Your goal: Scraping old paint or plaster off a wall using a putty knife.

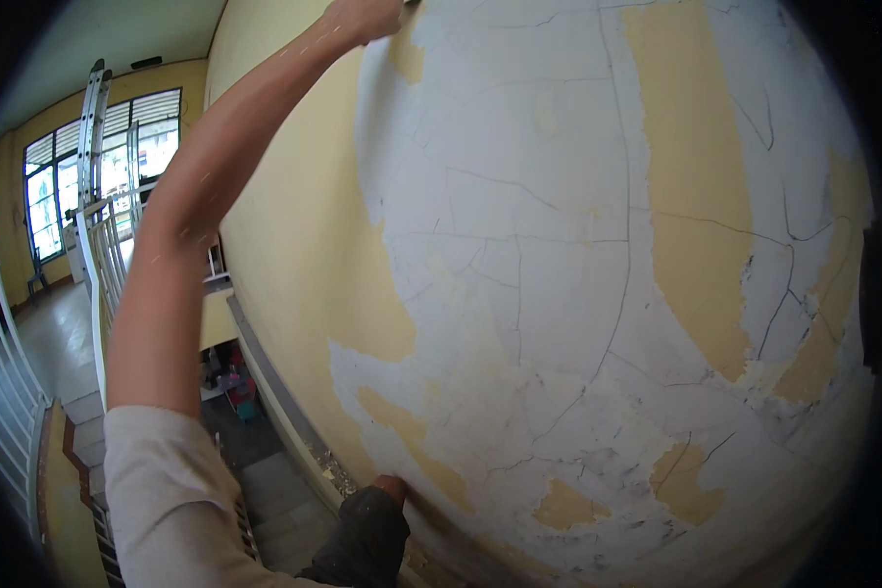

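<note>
My left arm reaches up across the view, bare below a light short sleeve, with small pale flecks on its skin. At the top edge my left hand [367, 18] is closed against the wall [519, 294]. A small dark edge of something shows by its fingers, mostly cut off by the frame, so I cannot make out its kind. The wall carries white, cracked patches with ragged borders, and yellow paint [696, 196] remains between them. My right hand is out of view.
Below my left arm, stairs [279, 500] go down beside a narrow ledge [323, 461] strewn with pale flakes. White railings [10, 363] and a ladder [92, 137] stand at left, before windows [54, 191]. My bent leg in dark shorts [367, 534] is close to the wall.
</note>
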A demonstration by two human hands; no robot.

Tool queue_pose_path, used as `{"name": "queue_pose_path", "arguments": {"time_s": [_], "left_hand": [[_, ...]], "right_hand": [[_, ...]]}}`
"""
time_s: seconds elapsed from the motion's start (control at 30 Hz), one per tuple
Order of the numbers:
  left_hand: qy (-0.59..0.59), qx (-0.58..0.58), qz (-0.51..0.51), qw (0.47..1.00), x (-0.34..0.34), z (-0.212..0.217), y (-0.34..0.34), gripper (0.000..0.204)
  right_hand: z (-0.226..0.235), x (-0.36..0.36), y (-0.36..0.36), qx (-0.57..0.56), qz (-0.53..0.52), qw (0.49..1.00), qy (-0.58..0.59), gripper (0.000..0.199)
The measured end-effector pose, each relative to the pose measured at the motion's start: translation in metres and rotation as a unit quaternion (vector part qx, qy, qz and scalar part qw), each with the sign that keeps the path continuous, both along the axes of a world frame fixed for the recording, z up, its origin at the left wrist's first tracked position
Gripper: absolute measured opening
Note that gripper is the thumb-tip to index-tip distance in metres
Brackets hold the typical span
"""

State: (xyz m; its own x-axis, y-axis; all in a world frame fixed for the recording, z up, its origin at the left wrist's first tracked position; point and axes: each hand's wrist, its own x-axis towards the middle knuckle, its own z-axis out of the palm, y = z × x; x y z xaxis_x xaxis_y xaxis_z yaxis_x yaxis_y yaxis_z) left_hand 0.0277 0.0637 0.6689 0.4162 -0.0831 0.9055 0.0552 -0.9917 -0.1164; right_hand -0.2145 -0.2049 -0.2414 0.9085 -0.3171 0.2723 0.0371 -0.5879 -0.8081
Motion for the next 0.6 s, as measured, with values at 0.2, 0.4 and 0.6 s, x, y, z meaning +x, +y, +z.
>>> {"name": "queue_pose_path", "arguments": {"time_s": [0.2,0.4,0.6], "left_hand": [[0.028,0.054,0.033,0.998,-0.022,-0.002,0.000,0.020],[0.066,-0.010,0.006,0.998,-0.023,0.000,-0.010,0.023],[0.050,-0.090,-0.146,0.984,-0.017,-0.084,-0.021,0.020]], "right_hand": [[0.044,-0.006,-0.012,0.305,0.033,0.922,0.237,0.030],[0.059,-0.006,0.002,0.319,0.031,0.932,0.167,0.031],[0.034,-0.011,-0.001,0.317,0.023,0.934,0.163,0.029]]}}
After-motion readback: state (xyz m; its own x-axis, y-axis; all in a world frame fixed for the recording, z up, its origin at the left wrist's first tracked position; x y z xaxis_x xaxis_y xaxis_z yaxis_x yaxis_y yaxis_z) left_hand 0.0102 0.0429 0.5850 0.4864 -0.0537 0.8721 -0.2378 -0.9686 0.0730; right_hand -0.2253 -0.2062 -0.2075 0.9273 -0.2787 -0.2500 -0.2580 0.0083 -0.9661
